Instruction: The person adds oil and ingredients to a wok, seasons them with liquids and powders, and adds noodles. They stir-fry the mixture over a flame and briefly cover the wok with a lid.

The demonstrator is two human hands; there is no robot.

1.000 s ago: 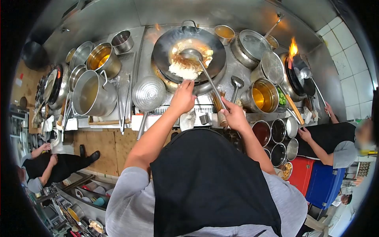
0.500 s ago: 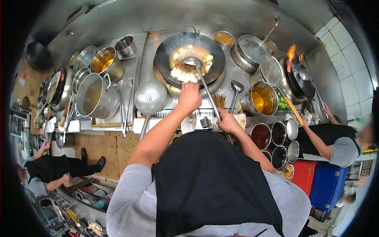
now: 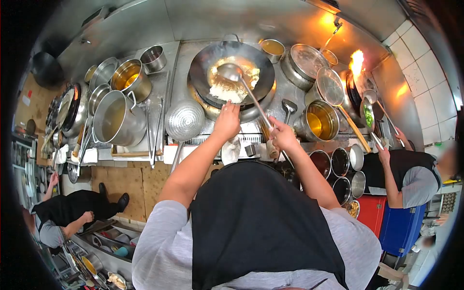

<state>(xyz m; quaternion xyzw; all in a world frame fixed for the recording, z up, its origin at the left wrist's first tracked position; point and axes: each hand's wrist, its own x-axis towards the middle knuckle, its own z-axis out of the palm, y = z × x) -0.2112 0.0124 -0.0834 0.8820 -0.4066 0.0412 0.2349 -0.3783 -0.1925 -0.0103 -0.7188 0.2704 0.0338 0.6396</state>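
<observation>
A large black wok (image 3: 205,65) sits on the burner straight ahead, with white rice and yellow egg (image 3: 231,86) in it. My left hand (image 3: 227,122) grips the wok's near rim through a cloth. My right hand (image 3: 282,135) is closed on the long handle of a steel ladle (image 3: 228,71). The ladle's bowl hangs just above the food near the wok's middle.
Steel pots (image 3: 116,118) and a strainer ladle (image 3: 184,120) stand left of the wok. Pots of oil (image 3: 320,120) and sauce bowls (image 3: 333,162) are on the right. A co-worker (image 3: 411,174) tends a flaming wok (image 3: 357,63) at far right. Another person (image 3: 67,217) bends low at left.
The ladle's bowl has lifted off the rice and shifted slightly left. My right hand rose a little. The co-worker's flame flared taller and a ladle of greens moved toward that wok.
</observation>
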